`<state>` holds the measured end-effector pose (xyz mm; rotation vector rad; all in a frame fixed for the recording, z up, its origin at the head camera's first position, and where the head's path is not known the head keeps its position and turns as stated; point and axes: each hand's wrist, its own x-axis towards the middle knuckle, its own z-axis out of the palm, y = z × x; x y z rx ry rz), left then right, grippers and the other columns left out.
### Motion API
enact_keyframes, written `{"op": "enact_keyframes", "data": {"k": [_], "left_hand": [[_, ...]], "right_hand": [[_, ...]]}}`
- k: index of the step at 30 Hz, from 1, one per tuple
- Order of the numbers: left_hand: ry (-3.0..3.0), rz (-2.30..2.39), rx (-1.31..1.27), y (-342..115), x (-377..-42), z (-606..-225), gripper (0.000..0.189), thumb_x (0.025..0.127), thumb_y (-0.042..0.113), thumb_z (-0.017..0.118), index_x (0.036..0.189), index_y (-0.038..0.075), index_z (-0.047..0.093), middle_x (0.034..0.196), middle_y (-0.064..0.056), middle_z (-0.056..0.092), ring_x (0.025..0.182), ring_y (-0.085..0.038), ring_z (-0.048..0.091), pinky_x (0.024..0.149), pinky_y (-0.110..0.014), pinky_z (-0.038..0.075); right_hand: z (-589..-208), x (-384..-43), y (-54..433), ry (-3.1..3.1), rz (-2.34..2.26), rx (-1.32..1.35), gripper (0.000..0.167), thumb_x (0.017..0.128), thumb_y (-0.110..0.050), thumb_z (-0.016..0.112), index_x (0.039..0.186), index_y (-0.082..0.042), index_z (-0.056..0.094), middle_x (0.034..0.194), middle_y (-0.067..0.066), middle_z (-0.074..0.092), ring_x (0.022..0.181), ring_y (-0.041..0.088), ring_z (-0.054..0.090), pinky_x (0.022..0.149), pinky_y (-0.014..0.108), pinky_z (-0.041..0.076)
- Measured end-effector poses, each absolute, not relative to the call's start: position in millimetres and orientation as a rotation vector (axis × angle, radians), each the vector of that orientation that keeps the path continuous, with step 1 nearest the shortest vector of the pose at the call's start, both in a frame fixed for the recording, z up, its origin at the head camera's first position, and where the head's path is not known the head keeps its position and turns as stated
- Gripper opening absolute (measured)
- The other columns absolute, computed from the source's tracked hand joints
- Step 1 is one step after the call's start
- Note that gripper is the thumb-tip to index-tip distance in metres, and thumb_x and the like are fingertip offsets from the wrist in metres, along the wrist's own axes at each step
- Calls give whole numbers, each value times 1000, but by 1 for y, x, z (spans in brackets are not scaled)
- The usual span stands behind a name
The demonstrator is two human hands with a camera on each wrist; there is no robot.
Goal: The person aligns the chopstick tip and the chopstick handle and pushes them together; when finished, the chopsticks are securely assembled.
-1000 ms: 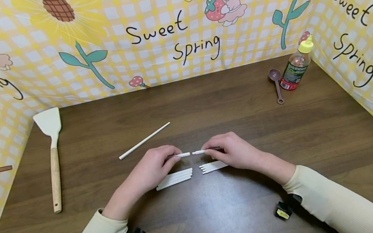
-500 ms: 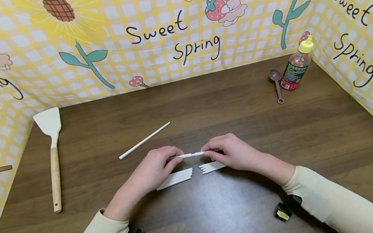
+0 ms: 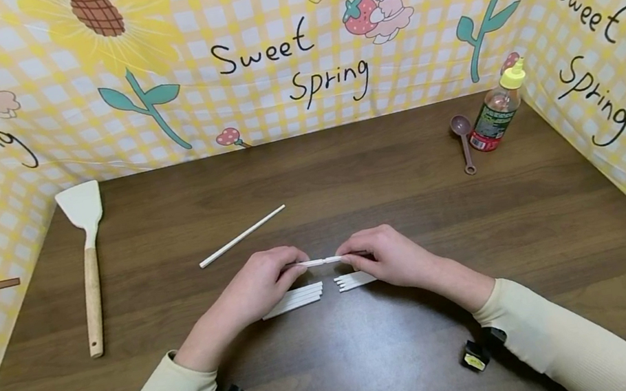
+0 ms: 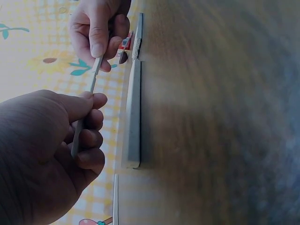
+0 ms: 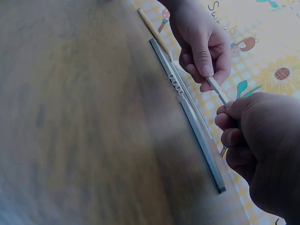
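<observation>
Between thumb and fingers my left hand pinches a thin white stick. My right hand likewise pinches a second white stick, which has a narrower end. The two lie end to end in one line above the table; whether the narrow end sits inside the other is too small to tell. Nearer me, several white sticks lie side by side as a left group, facing a right group with narrowed tips, a small gap between. My right hand partly covers the right group in the head view.
A lone white stick lies slantwise beyond my left hand. At left rests a white spatula with a wooden handle. A purple measuring spoon and a yellow-capped bottle are back right. A printed cloth walls the table.
The two held sticks, apart one second ago, have come together end to end. Both hands have shifted slightly toward each other and a little nearer me.
</observation>
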<state>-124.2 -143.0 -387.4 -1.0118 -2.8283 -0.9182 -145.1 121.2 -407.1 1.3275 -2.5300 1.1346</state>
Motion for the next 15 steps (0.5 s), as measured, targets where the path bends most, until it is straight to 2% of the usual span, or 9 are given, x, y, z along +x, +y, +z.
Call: {"op": "enact_keyframes", "data": {"k": [15], "left_hand": [[-2837,-913,-1020,-142,-123,-386,4,97,10,68,98,8,72,90,4,67,82,-12,61,77,-36,51]], "right_hand": [[-408,-144,121,-2505,1132,1352,10,98,-10,68,103,-7,76,96,-1,72,81,7,61,72,26,51]]}}
